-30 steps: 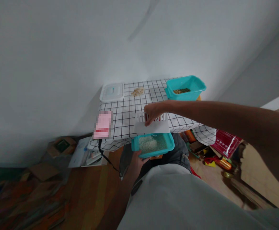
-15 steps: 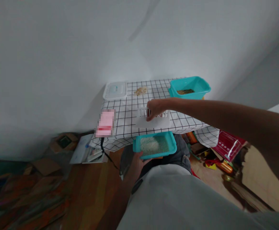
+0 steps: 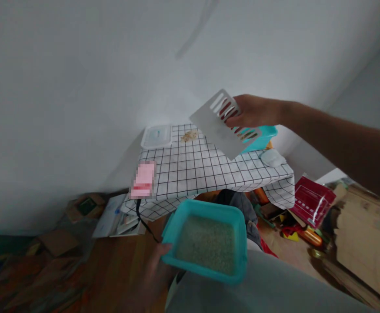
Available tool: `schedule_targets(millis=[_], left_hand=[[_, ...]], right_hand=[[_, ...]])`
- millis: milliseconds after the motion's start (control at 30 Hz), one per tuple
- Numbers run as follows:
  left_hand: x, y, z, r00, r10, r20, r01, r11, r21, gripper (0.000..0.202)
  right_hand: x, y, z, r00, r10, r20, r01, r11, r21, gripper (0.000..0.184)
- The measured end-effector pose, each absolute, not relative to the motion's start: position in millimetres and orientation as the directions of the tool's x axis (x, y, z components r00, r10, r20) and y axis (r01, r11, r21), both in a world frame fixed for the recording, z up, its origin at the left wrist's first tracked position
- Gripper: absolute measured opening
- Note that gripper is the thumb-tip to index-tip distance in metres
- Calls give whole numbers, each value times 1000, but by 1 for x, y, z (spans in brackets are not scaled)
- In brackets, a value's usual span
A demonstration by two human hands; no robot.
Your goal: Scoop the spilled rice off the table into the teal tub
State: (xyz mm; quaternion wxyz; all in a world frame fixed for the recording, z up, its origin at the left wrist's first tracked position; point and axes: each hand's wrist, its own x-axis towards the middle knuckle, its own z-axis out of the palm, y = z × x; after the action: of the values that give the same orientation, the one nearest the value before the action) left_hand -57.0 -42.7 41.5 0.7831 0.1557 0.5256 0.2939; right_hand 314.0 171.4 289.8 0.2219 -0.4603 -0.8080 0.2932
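Observation:
My right hand (image 3: 250, 111) is closed on a white slotted plastic panel (image 3: 219, 130), raised over the table and tilted. Its fingers are partly visible through the slots. Near my lap, my left hand (image 3: 157, 261), blurred by motion, grips the left edge of a turquoise plastic tray (image 3: 245, 243). Grey-green granules (image 3: 206, 243) cover the tray's bottom. Behind the panel stands a second turquoise bin (image 3: 268, 134), partly hidden by it and by my right hand.
A checked cloth covers the table (image 3: 190, 169). On it are a clear-lidded container (image 3: 157, 136), a small pile of tan bits (image 3: 189, 135), a pink blurred item (image 3: 143, 179) and a translucent lid (image 3: 271, 158). Boxes and a red package (image 3: 312, 201) lie on the floor.
My right hand has lifted the slotted panel off the table, up and to the right. The tray in my left hand has come down and closer to my body.

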Motion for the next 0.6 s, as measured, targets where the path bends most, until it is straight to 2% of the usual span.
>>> schedule_targets(millis=[67,133,267,367,600], left_hand=[[-66,-27,73,322,659,-680,-368,749,551,40],[-64,-1,106,387,700,-600,-422,713,560,50],[-36,61,156,327,844,-425,-411,532,741,64],[-14,100,170,267,900,-345,-336,423,842,63],[12,180,177,347,882,-318,-394,445,804,57]], right_hand=[[339,163,302,-467,870,155,509,408,-758,31],[363,159,309,-403,890,212,441,392,-807,31],[400,155,312,-239,934,267,355,340,-871,28],[420,152,308,-161,957,241,325,282,-903,27],[447,164,300,1,996,92,203,90,-975,24]])
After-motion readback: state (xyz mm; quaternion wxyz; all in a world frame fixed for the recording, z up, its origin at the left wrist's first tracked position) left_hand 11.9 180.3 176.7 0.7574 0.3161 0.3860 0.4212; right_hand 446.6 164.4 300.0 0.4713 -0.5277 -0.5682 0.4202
